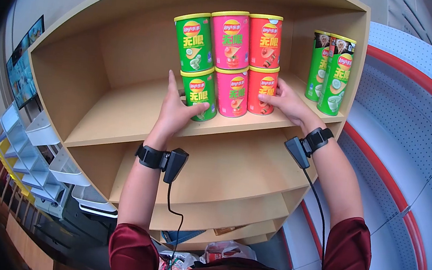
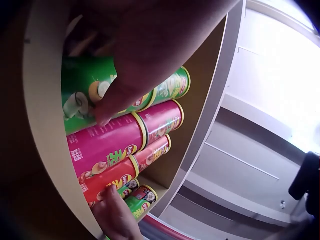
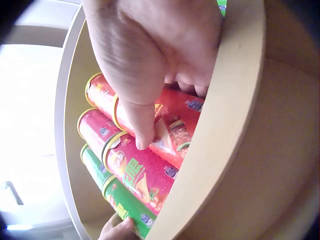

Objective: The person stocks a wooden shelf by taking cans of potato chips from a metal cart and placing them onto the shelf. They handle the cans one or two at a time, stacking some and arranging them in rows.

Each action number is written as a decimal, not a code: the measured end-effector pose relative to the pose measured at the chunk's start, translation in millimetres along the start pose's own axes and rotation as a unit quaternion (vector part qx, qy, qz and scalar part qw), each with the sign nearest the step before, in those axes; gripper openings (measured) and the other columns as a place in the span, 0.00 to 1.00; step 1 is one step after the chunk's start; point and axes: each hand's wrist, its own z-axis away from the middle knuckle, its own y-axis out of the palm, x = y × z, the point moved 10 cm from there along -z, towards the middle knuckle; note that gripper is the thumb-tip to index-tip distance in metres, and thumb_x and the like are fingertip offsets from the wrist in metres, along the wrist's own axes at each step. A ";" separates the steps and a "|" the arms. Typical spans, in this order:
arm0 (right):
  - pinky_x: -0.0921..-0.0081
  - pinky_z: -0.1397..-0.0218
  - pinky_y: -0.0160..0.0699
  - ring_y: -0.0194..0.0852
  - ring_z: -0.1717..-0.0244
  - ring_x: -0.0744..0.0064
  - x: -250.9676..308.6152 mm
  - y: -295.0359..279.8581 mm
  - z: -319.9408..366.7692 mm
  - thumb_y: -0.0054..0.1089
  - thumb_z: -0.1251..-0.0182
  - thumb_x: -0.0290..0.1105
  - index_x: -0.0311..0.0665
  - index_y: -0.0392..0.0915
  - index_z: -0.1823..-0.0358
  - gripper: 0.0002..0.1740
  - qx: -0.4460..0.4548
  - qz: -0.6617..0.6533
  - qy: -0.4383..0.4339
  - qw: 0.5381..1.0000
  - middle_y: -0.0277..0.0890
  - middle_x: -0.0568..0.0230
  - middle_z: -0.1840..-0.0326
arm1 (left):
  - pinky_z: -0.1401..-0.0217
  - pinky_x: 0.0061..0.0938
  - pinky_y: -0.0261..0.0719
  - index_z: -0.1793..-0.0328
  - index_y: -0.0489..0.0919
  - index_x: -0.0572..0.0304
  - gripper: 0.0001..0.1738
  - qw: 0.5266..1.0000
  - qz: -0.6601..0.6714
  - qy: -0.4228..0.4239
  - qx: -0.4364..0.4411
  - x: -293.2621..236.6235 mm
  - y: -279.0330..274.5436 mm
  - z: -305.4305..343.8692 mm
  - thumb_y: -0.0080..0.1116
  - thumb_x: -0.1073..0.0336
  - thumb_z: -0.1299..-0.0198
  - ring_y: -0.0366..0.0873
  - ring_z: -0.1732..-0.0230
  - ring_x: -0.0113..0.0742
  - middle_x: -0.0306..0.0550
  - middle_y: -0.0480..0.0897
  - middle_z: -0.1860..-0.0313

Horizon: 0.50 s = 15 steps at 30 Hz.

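Short chip canisters stand in two tiers on the wooden shelf in the head view. Below are a green canister (image 1: 196, 96), a pink canister (image 1: 232, 94) and a red canister (image 1: 256, 89). Matching green (image 1: 193, 44), pink (image 1: 231, 38) and red (image 1: 264, 40) ones sit on their lids. My left hand (image 1: 174, 110) grips the lower green canister from the left, thumb across its front and index finger pointing up along its side. From the right, my right hand (image 1: 290, 104) holds the lower red canister, thumb on its front; its other fingers go around the side, partly hidden.
Tall green canisters (image 1: 338, 77) stand at the shelf's right end. The wooden shelf's front edge (image 1: 119, 141) runs just below my hands, with lower shelves (image 1: 212, 172) under it. White perforated racks (image 1: 403, 172) with red strips are on the right, white bins (image 1: 66, 166) on the left.
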 end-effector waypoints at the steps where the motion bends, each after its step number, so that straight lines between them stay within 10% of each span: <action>1: 0.71 0.39 0.70 0.68 0.41 0.68 1.4 0.9 1.5 0.68 0.45 0.30 0.33 0.54 0.36 0.39 0.000 0.002 0.001 1.000 0.68 0.55 0.41 | 0.49 0.31 0.78 0.27 0.28 0.70 0.65 1.000 -0.012 -0.006 -0.002 -3.1 -1.3 1.6 0.71 0.68 0.56 0.77 0.48 0.43 0.63 0.73 0.45; 15: 0.72 0.40 0.70 0.68 0.42 0.69 -0.3 0.4 0.9 0.69 0.46 0.31 0.31 0.56 0.37 0.38 0.006 0.014 -0.009 1.000 0.68 0.55 0.41 | 0.51 0.31 0.79 0.27 0.29 0.68 0.66 0.999 -0.034 0.002 -0.019 13.3 -11.0 -2.8 0.73 0.66 0.58 0.77 0.49 0.44 0.64 0.71 0.43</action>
